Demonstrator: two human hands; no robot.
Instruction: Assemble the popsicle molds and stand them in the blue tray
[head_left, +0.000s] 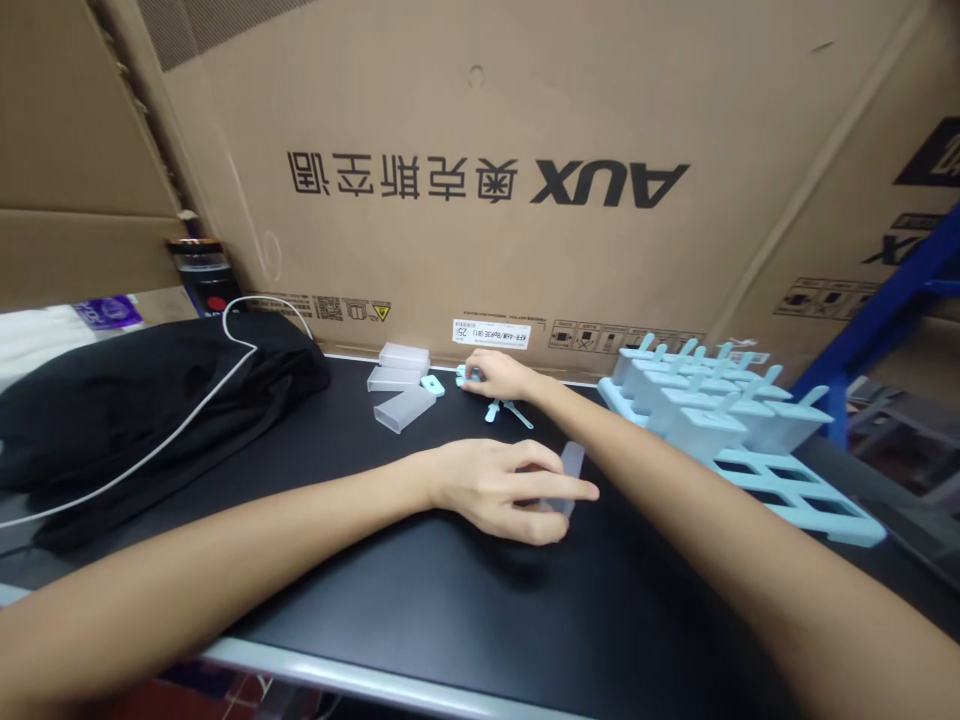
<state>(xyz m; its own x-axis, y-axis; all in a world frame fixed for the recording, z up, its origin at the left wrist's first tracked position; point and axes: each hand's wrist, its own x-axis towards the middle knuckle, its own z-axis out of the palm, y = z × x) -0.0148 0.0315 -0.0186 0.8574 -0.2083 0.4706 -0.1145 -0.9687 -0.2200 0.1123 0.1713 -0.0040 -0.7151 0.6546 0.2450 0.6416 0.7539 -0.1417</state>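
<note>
Two hands at work on black tabletop [420, 610]: left hand [495, 490] grasps frosted mould cup [571, 470] mid-tabletop; right hand [499, 375] pinches blue stick lid [465, 376] near far edge. Best keep cup steady, upright.

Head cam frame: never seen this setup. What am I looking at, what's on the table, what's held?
One camera worn on a person's head looks down at their two bare arms over a black table. The left hand grips a frosted plastic mould cup. The right hand reaches to small light-blue stick lids near the back. Three more frosted cups lie beside them. At right stands a light-blue popsicle mould rack, partly filled. At left lie black cloth and a white cable. Cardboard boxes stand behind.
</note>
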